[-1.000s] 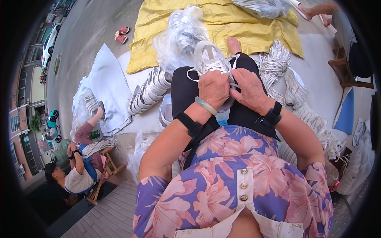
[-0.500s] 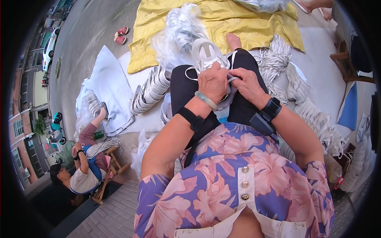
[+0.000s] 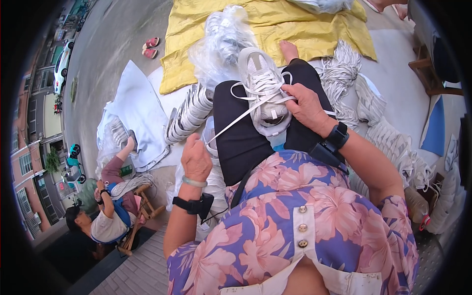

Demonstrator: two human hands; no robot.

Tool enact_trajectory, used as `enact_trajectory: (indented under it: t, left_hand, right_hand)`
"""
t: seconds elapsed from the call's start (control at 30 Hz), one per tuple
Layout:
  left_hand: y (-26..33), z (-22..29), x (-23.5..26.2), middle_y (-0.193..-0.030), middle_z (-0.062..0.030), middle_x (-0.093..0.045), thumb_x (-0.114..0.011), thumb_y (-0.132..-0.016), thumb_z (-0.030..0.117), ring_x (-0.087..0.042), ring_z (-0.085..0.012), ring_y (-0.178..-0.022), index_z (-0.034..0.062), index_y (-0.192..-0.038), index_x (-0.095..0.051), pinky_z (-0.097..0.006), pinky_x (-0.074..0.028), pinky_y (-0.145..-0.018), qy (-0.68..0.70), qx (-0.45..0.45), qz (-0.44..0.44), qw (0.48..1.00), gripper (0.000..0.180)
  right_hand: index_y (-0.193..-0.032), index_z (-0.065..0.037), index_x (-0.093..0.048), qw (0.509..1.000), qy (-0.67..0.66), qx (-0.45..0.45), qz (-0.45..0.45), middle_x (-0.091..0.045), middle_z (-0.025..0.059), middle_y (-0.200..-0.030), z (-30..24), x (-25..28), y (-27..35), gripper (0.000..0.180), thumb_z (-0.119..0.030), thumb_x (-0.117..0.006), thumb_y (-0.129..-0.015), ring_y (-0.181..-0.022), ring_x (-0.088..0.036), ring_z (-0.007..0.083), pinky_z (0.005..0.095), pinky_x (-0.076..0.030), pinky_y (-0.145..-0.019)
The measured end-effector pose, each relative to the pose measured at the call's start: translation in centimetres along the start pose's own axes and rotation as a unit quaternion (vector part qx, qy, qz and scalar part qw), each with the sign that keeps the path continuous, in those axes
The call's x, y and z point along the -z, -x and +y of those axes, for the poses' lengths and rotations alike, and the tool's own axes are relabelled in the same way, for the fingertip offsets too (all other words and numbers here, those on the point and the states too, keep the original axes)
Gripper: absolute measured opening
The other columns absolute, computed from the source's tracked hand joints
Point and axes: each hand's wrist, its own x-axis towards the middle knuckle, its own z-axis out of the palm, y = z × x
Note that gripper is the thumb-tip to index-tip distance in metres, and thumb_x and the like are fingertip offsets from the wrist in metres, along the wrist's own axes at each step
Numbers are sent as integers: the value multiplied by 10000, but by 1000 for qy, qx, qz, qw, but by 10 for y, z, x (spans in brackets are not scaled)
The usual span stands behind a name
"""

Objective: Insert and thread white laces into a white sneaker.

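A pale grey and white sneaker (image 3: pixel 256 69) rests between my thighs, toe pointing away from me and heel toward me. White shoelace (image 3: pixel 236 121) criss-crosses its top, with loose loops at both sides. One lace end runs taut down to the left into my closed left hand (image 3: pixel 195 160), held out beside my left thigh. My right hand (image 3: pixel 309 109) is closed at the right edge of the shoe's opening, by the eyelets. Its fingertips are partly hidden, so lace may be pinched there too.
Stacked shoe parts (image 3: pixel 189 113) lie left of my legs. A bundle of white laces (image 3: pixel 341 73) and more pieces (image 3: pixel 388 142) lie right. Clear plastic bags (image 3: pixel 223 44) sit on a yellow sheet (image 3: pixel 300 29) ahead. Another person (image 3: pixel 108 221) sits at left.
My left hand has left the top of the shoe and drawn a lace end out toward the lower left. My right hand stays at the shoe's right side.
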Motion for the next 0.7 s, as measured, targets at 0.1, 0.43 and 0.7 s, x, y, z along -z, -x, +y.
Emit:
enact_trajectory:
  t: [0.1, 0.43, 0.7]
  left_hand:
    - [70, -71, 16, -943, -183, -556, -533, -692, 27, -540, -357, -849, -14, -735, -541, -397, -448, -733, -122, 145, -120, 974, 61]
    - [-53, -10, -10, -948, -125, -601, -578, -796, 140, -551, -307, -880, 22, -860, -597, -373, -420, -789, 63, 6, 0, 998, 135]
    - [-148, 4, -71, -912, -126, -581, -553, -777, 209, -531, -332, -895, 28, -883, -599, -387, -425, -788, 23, -45, -77, 996, 215]
  right_hand:
    - [-1032, -70, -581, 1000, 11, 23, 8, -536, 145, -789, -1, -2, 0, 292, -117, -543, -747, -748, -548, 332, 392, -447, -670]
    - [-976, -26, -560, 996, -80, -21, 18, -580, 127, -731, -7, 7, 0, 208, -121, -577, -791, -675, -595, 249, 317, -458, -604]
    - [-870, 2, -586, 958, -203, -204, -2, -574, 41, -646, -6, 6, -25, 105, -69, -586, -792, -549, -520, 82, 225, -436, -528]
